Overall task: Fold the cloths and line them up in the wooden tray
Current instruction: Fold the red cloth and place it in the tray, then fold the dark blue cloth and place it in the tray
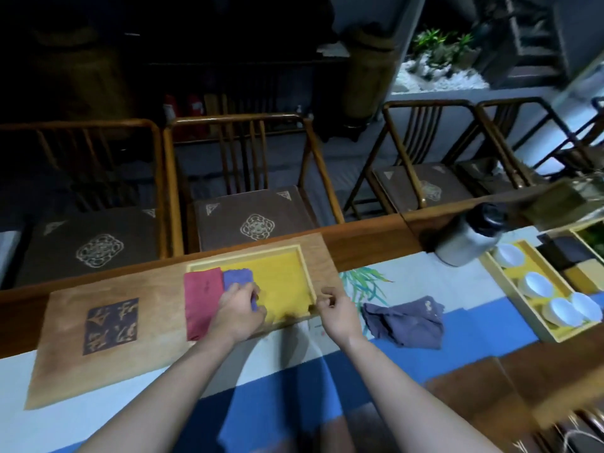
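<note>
Left hand (238, 310) palm down, fingers curled; right hand (333, 307) seemingly loosely curled.

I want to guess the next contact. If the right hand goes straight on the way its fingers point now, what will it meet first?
Probably the right rim of the wooden tray, just beyond the right hand; its curled fingers point up and slightly left. Depth is unclear, so the hand might pass above the rim.

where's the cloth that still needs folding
In the head view, the crumpled dark blue cloth lies on the table runner right of the wooden tray, just beyond the right hand.
</note>
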